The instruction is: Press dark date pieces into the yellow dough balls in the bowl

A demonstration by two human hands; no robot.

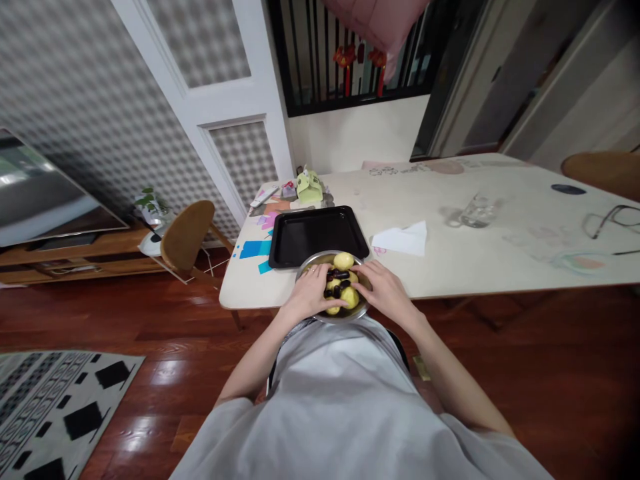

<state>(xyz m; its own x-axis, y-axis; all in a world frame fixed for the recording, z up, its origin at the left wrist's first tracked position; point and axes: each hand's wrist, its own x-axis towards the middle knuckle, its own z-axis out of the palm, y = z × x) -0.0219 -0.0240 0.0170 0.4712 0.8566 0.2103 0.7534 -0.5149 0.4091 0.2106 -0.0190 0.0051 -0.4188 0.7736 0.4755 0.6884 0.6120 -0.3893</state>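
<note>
A round metal bowl (pixel 306 265) sits at the near edge of the table, in front of my body. Inside it lie several smooth yellow lemon-like fruits (pixel 343 261), with small, dark, elongated grape-like fruits (pixel 341 275) among them. My left hand (pixel 314 291) reaches over the bowl's left side, its thumb stretched toward a yellow fruit and its fingers curved by the dark ones. From the right, my right hand (pixel 383 285) reaches in with thumb and fingers apart, touching the pile. Neither hand has lifted anything. Just behind the bowl lies a black rectangular tray (pixel 317 235).
The white table (pixel 450 273) holds a folded white paper (pixel 401 239), a drinking glass (pixel 477 211), eyeglasses (pixel 616 219) and a green box (pixel 309 185). A wooden chair (pixel 187 237) stands at the table's left end. A pink balloon (pixel 383 20) hangs above.
</note>
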